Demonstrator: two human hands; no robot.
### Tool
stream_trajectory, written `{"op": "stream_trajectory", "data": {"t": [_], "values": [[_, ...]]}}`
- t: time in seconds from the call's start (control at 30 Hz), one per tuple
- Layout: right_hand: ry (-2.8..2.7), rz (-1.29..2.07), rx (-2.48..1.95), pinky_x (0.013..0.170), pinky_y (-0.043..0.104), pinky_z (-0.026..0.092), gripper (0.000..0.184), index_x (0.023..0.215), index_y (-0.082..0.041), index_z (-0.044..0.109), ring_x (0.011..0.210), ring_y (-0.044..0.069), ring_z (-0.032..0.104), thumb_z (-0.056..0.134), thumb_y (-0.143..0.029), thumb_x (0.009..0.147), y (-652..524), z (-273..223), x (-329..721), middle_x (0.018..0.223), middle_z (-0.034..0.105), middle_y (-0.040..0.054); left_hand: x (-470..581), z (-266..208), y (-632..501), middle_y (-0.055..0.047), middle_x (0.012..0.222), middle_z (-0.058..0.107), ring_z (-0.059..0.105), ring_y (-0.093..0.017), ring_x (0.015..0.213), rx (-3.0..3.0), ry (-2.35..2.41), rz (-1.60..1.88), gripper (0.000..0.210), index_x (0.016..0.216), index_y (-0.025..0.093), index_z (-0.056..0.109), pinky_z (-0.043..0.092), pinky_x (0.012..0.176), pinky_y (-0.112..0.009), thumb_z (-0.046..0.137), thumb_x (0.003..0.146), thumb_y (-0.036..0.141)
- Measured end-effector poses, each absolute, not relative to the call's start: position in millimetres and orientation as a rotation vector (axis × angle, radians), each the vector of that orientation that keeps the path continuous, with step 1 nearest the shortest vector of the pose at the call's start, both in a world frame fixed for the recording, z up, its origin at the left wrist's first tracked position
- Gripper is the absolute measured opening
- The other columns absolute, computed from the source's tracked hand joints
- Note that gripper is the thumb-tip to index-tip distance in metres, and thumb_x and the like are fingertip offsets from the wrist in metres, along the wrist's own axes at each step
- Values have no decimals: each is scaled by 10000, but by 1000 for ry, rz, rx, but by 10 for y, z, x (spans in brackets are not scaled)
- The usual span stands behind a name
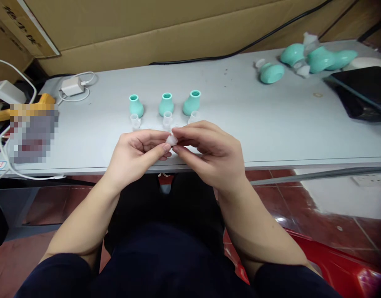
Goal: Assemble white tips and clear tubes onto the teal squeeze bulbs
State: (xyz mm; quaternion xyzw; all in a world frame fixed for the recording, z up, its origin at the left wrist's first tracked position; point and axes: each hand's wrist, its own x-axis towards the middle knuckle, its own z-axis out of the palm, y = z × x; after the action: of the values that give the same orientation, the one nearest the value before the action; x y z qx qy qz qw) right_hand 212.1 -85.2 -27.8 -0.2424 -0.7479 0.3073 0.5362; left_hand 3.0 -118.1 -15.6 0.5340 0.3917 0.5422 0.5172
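Smooth teal bulbs (166,106), softly glossy

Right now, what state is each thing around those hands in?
Left hand: fingers pinching the small translucent piece.
Right hand: fingers on the same piece.
Small translucent piece: held, off the desk.
Three teal bulbs: upright, mouths open.
Three clear cups: in front of the bulbs, the right one partly hidden.
Lone teal bulb at right: lying down.
White charger: cable plugged in.

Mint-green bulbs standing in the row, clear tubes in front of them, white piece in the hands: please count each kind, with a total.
Mint-green bulbs in the row: 3
Clear tubes: 3
White piece between the fingers: 1
Total: 7
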Motion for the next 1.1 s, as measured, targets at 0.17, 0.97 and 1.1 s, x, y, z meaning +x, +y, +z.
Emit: {"op": "stream_trajectory", "data": {"t": [0.17,0.97,1.1], "values": [[-1632,1007,-683,863,354,688,102,1057,-252,896,955,198,798,880,-239,957,-846,-311,2089,1073,835,45,-17,-173,-1146,-31,867,846,833,-134,768,1302,878,1320,330,1108,233,934,703,787,-163,1047,822,113],[-1558,1400,-626,862,290,712,206,1066,-196,833,887,176,825,945,-209,893,-819,-219,2151,973,832,30,14,-179,-1209,-36,904,861,843,-163,763,1389,965,1333,307,1087,263,944,725,769,-207,1078,816,207],[-1585,1214,-683,934,344,721,152,1035,-207,902,967,212,835,934,-320,937,-833,-262,2112,1060,855,57,47,-203,-1214,-47,878,853,844,-193,742,1364,994,1368,273,982,219,910,740,736,-258,1100,806,306]]}}
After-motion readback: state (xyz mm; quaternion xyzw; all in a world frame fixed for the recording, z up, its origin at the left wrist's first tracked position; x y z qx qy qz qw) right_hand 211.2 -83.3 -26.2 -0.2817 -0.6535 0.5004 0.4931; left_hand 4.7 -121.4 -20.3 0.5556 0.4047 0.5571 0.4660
